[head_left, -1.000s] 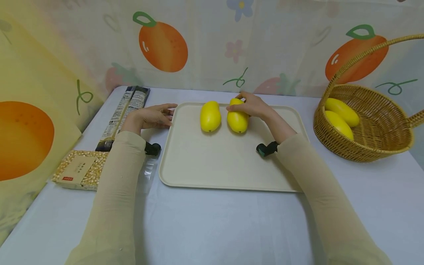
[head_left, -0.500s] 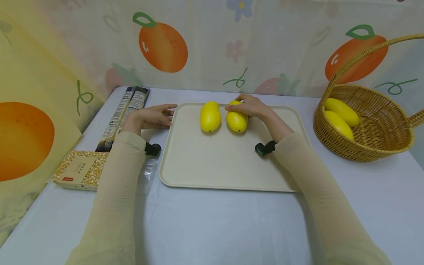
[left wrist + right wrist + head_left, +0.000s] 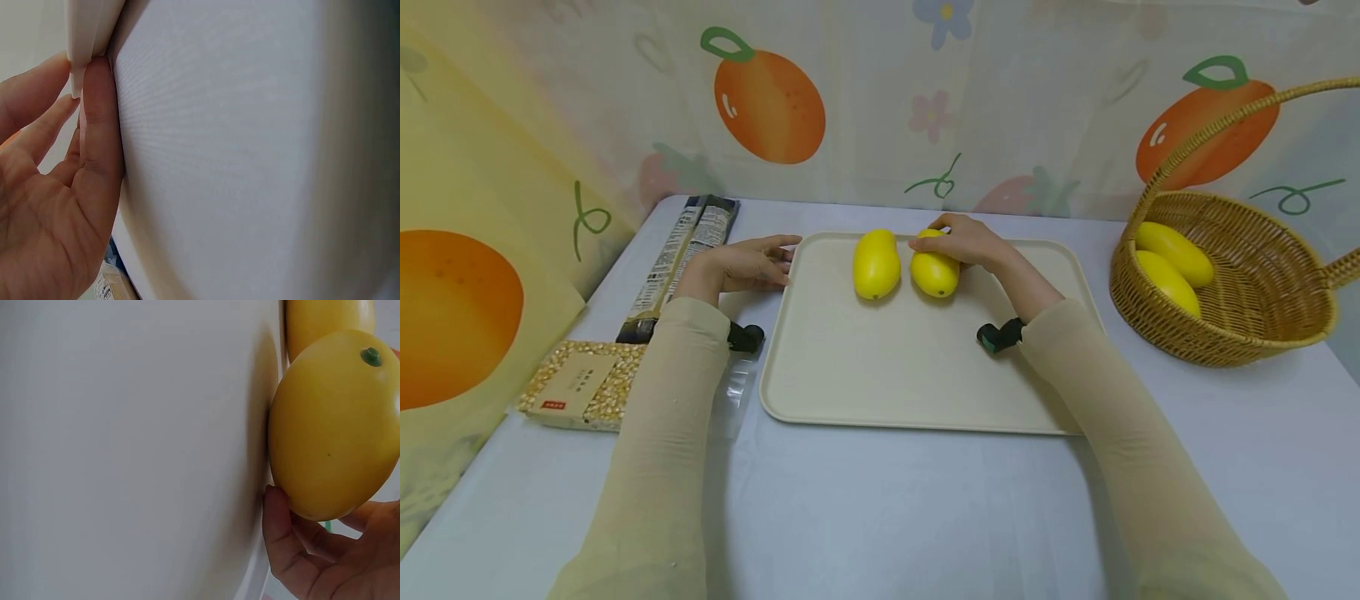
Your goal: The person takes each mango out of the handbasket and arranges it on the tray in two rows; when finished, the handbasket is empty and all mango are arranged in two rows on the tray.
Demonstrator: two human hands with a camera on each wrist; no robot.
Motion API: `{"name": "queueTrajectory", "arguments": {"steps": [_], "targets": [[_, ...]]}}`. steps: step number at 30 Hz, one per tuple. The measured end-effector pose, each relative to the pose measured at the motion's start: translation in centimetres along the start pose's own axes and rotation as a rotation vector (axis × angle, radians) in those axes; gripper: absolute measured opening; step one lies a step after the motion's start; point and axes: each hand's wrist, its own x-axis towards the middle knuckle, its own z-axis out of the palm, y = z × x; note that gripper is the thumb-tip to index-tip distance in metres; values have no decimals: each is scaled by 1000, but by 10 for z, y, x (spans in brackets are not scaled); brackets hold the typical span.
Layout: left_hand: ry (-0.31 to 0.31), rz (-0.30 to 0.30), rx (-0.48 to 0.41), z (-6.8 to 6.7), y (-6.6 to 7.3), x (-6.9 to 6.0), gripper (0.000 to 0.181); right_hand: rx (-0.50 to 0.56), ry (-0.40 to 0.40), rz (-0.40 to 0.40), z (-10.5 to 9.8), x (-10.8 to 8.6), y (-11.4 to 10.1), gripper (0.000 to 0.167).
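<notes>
On the beige tray (image 3: 880, 367) lie two smooth, yellow, elongated fruits near its far edge. My right hand (image 3: 966, 242) grips the far end of the right yellow fruit (image 3: 935, 277), thumb on its left side. A small green stem stub shows on that fruit in the right wrist view, where fingertips (image 3: 275, 503) touch its lower end. Just to its left rests the other yellow fruit (image 3: 876, 265), untouched. At the tray's left far corner, my left hand (image 3: 748, 262) pinches the rim. The left wrist view shows its fingers (image 3: 100, 119) on both sides of that rim.
A wicker basket (image 3: 1225, 333) with a tall handle stands right of the tray, two more yellow fruits (image 3: 1172, 254) inside. Left of the tray lie long dark packets (image 3: 677, 258) and a bag of corn kernels (image 3: 580, 383), partly behind the left sleeve. A printed curtain hangs behind.
My right hand and the fruit it grips have shifted slightly left, closer to the other fruit, with the fruit's near end turning a little. My left hand stays at the tray's corner.
</notes>
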Motion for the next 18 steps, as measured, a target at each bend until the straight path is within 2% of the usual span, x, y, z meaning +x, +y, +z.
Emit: {"name": "queueTrajectory", "arguments": {"steps": [18], "targets": [[0,7,5,0,-2,1,87,39,-19,-2,-3,-5,-2,77]]}}
